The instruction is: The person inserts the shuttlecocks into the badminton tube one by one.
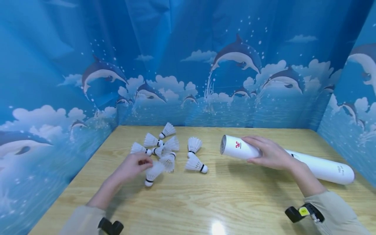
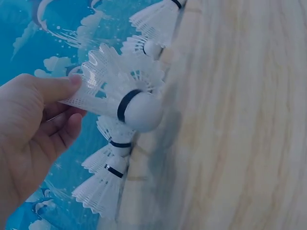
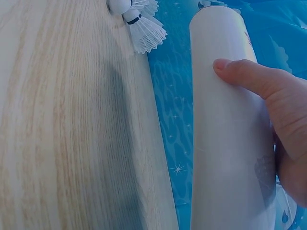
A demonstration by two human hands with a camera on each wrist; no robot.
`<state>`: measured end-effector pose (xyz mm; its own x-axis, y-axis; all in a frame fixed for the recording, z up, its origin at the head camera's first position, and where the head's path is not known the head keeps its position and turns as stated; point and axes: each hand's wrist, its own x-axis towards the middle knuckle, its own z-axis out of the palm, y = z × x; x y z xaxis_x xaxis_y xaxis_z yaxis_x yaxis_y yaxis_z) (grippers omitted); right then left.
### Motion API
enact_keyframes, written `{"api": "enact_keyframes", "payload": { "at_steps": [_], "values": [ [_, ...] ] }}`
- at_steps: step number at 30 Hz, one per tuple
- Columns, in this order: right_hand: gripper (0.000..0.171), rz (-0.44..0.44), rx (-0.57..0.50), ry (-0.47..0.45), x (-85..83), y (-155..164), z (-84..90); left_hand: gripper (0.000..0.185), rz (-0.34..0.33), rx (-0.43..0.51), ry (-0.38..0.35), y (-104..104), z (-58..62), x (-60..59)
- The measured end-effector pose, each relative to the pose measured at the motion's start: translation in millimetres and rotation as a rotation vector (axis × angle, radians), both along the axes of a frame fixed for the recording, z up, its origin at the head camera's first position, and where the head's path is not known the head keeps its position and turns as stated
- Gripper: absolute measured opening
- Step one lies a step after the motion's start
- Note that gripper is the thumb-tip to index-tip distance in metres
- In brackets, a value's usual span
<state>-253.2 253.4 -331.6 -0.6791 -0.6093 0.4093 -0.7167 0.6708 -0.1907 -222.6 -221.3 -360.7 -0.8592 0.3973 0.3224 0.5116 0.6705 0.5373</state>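
Note:
In the head view my left hand [image 1: 133, 166] pinches a white shuttlecock [image 1: 149, 179] by the rim of its skirt, its cork pointing down toward the table. The left wrist view shows thumb and fingers on the skirt, with the round cork [image 2: 144, 112] and its black band in plain sight. My right hand [image 1: 271, 152] grips a long white tube [image 1: 326, 168] around its body. The tube's round end [image 1: 224, 144] with a dark inside faces left, near a red logo. In the right wrist view the thumb lies along the tube [image 3: 225, 134].
Several loose shuttlecocks [image 1: 151, 140] lie grouped at the table's back left. Two more, one shuttlecock [image 1: 194, 145] and another [image 1: 196, 164], lie near the middle. A blue dolphin-print sheet [image 1: 188, 65] stands behind and beside the wooden table [image 1: 182, 205].

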Motion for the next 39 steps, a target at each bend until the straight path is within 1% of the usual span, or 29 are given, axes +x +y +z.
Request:
{"api": "enact_keyframes", "payload": {
  "at_steps": [3, 6, 10, 12, 15, 19, 23, 27, 32, 34, 39],
  "values": [
    [0.074, 0.001, -0.003, 0.0, 0.0, 0.2, -0.5, 0.001, 0.002, 0.016, -0.025, 2.4, 4.1, 0.8],
    [0.074, 0.001, -0.005, 0.006, 0.2, 0.4, -0.9, 0.005, -0.01, 0.035, -0.027, 6.9, 7.5, 1.3],
    [0.074, 0.001, -0.01, 0.01, 0.6, 0.2, -1.5, 0.004, -0.033, 0.068, -0.031, 15.0, 9.3, 1.8],
    [0.074, -0.001, -0.011, 0.008, 1.1, 0.1, -1.8, 0.002, -0.033, 0.079, -0.034, 19.0, 9.0, 2.2],
    [0.074, -0.009, -0.008, 0.001, 1.9, -0.2, -2.3, 0.003, -0.014, 0.08, -0.01, 25.1, 9.1, 2.8],
    [0.074, -0.021, -0.006, -0.007, 3.1, -0.2, -2.2, 0.004, 0.037, 0.081, 0.023, 33.9, 12.2, 2.4],
    [0.074, -0.028, -0.004, -0.007, 3.9, -0.4, -1.0, 0.004, 0.041, 0.109, 0.06, 43.1, 18.9, 1.6],
    [0.074, -0.024, -0.004, 0.004, 3.6, -1.0, -0.4, 0.005, 0.032, 0.158, 0.087, 53.0, 21.2, -2.5],
    [0.074, -0.027, 0.0, 0.005, 3.1, -1.5, -0.3, 0.005, 0.053, 0.21, 0.051, 67.3, 20.3, -9.8],
    [0.074, -0.03, -0.001, -0.004, 3.1, -1.8, -0.1, 0.005, 0.059, 0.229, 0.051, 74.1, 19.5, -12.5],
    [0.073, -0.023, 0.002, 0.0, 2.2, -3.5, 0.1, 0.004, 0.056, 0.289, 0.098, 91.5, 14.5, -21.6]
  ]
}}
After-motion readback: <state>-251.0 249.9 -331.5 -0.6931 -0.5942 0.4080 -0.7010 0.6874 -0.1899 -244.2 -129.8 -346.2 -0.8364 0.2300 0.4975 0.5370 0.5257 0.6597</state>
